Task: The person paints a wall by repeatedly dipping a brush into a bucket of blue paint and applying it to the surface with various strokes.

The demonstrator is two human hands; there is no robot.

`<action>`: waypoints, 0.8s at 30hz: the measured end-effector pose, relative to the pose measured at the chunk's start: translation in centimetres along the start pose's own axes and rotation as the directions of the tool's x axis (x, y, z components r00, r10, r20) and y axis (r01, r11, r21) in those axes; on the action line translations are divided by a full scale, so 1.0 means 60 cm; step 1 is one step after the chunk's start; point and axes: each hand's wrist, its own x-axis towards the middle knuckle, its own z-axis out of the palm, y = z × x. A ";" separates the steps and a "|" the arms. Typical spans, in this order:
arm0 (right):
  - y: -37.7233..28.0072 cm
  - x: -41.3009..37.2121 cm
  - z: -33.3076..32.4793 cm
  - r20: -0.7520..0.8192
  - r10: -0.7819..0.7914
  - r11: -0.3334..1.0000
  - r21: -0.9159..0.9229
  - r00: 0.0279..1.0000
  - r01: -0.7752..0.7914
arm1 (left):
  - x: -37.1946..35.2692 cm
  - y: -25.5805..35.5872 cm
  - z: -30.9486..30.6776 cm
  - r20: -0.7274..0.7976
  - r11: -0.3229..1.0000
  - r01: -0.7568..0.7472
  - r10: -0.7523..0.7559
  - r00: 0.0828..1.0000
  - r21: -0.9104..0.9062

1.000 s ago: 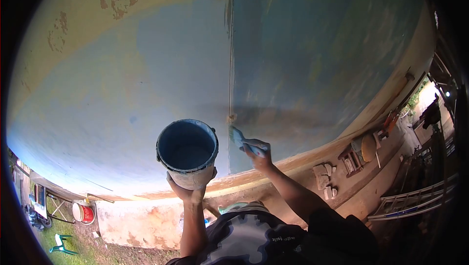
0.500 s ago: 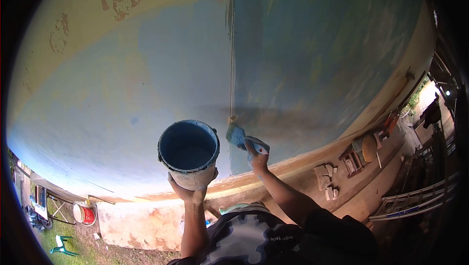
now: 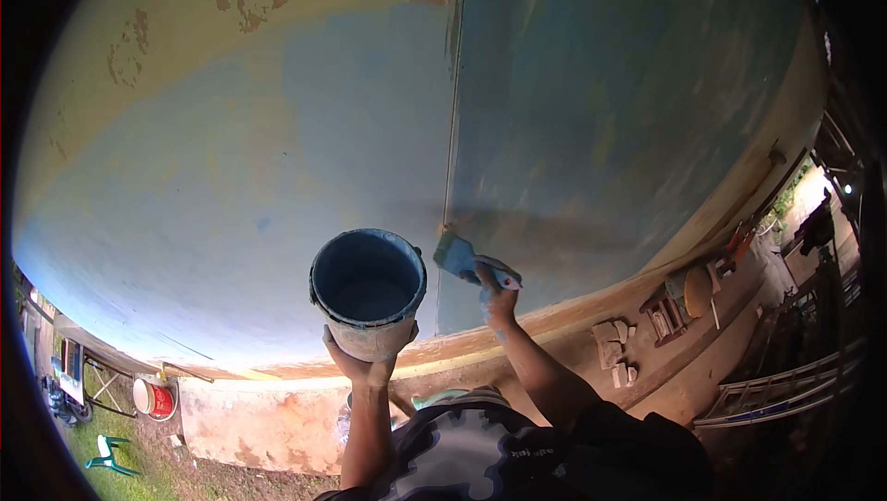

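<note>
My left hand (image 3: pixel 370 362) is wrapped round the lower part of a paint bucket (image 3: pixel 371 339), holding it up in front of the wall. Blue paint shows inside, and the rim is smeared with it. In my right hand (image 3: pixel 499 302) is a paintbrush (image 3: pixel 471 261), gripped by its handle. Its paint-covered bristles point up and left, at the wall's vertical corner line. The wall (image 3: pixel 370 104) carries light blue paint left of that line and a darker blue-green on the right. Blue paint also marks my right wrist.
Bare patches break the yellowish paint at the upper left. Below left stand a red and white bucket (image 3: pixel 154 399) and a green chair (image 3: pixel 113 458) on grass. Broken blocks (image 3: pixel 612 344), a round-topped object (image 3: pixel 699 292) and a ladder (image 3: pixel 776 390) lie to the right.
The view has shifted slightly, so the wall appears further right. The brush has tilted a little and its bristles sit slightly higher along the corner line. Both hands keep their holds.
</note>
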 end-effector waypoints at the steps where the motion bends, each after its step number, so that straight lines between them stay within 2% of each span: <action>1: 0.011 0.008 0.001 -0.002 -0.004 1.000 -0.001 1.000 0.004 | 0.003 0.000 -0.003 0.001 1.000 0.005 -0.005 1.000 -0.001; 3: 0.021 0.034 0.006 -0.133 0.143 0.986 0.105 0.981 -0.130 | 0.006 0.005 -0.013 -0.041 0.994 -0.053 0.057 0.998 0.098; 4: 0.006 0.046 0.012 -0.133 0.143 0.986 0.105 0.981 -0.129 | 0.008 0.010 -0.022 -0.040 0.994 -0.052 0.057 0.998 0.098; 6: -0.025 0.065 0.014 -0.174 0.038 0.994 0.105 0.984 -0.020 | 0.012 0.020 -0.034 -0.031 0.991 -0.097 0.101 0.994 0.097; 7: -0.034 0.072 0.008 -0.143 -0.064 0.998 -0.006 0.988 0.064 | 0.011 0.021 -0.035 -0.034 0.990 -0.099 0.103 0.994 0.098; 8: -0.062 0.072 0.013 -0.098 -0.149 0.979 -0.153 0.984 0.133 | 0.007 0.014 -0.025 -0.011 0.996 -0.064 0.065 0.998 0.064; 10: -0.070 0.076 -0.006 0.068 -0.274 0.925 -0.255 0.959 0.283 | -0.002 0.000 -0.010 0.019 0.999 -0.029 0.029 0.999 0.033; 11: -0.087 0.076 0.000 0.071 -0.276 0.924 -0.253 0.958 0.285 | -0.008 -0.009 -0.007 0.074 0.995 -0.059 0.065 0.995 -0.081; 12: -0.118 0.073 0.013 0.186 -0.304 0.901 -0.262 0.934 0.345 | -0.010 -0.014 -0.007 0.124 0.977 -0.081 0.107 0.986 -0.197; 13: -0.137 0.073 0.020 0.298 -0.323 0.876 -0.265 0.898 0.403 | -0.007 -0.012 -0.006 0.126 0.976 -0.084 0.111 0.986 -0.200; 14: -0.140 0.075 0.021 0.300 -0.320 0.877 -0.265 0.898 0.401 | -0.003 -0.004 -0.004 0.066 0.998 -0.059 0.060 0.996 -0.026; 15: -0.142 0.077 0.023 0.408 -0.279 0.851 -0.315 0.870 0.420 | 0.000 0.000 -0.001 -0.003 0.989 -0.018 0.019 1.000 0.149; 16: -0.143 0.078 0.023 0.506 -0.229 0.820 -0.359 0.831 0.445 | 0.000 0.000 0.000 -0.004 0.988 -0.018 0.018 1.000 0.151; 17: -0.109 0.077 0.006 0.482 0.033 0.996 -0.089 0.875 0.012 | 0.000 -0.001 0.002 -0.018 0.981 -0.034 0.038 0.999 0.193; 18: -0.096 0.086 -0.005 0.480 0.031 0.996 -0.089 0.877 0.014 | 0.004 -0.003 0.004 -0.030 0.971 -0.049 0.058 0.998 0.234; 19: -0.089 0.096 -0.022 0.524 -0.002 0.930 -0.311 0.852 0.194 | 0.005 -0.003 0.003 -0.030 0.971 -0.047 0.055 0.998 0.234; 20: -0.089 0.102 -0.036 0.572 -0.016 0.786 -0.499 0.820 0.364 | 0.005 -0.003 0.002 -0.012 0.981 -0.034 0.037 0.999 0.192; 21: -0.105 0.104 -0.042 0.605 -0.053 0.708 -0.538 0.794 0.457 | 0.005 -0.002 0.002 0.010 0.988 -0.022 0.021 1.000 0.151; 22: -0.109 0.108 -0.056 0.606 -0.053 0.708 -0.538 0.794 0.458 | 0.003 -0.001 0.003 0.010 0.988 -0.023 0.022 1.000 0.151; 24: -0.123 0.116 -0.069 0.698 -0.107 0.557 -0.548 0.708 0.624 | 0.003 -0.005 0.007 -0.016 0.978 -0.040 0.044 0.999 0.204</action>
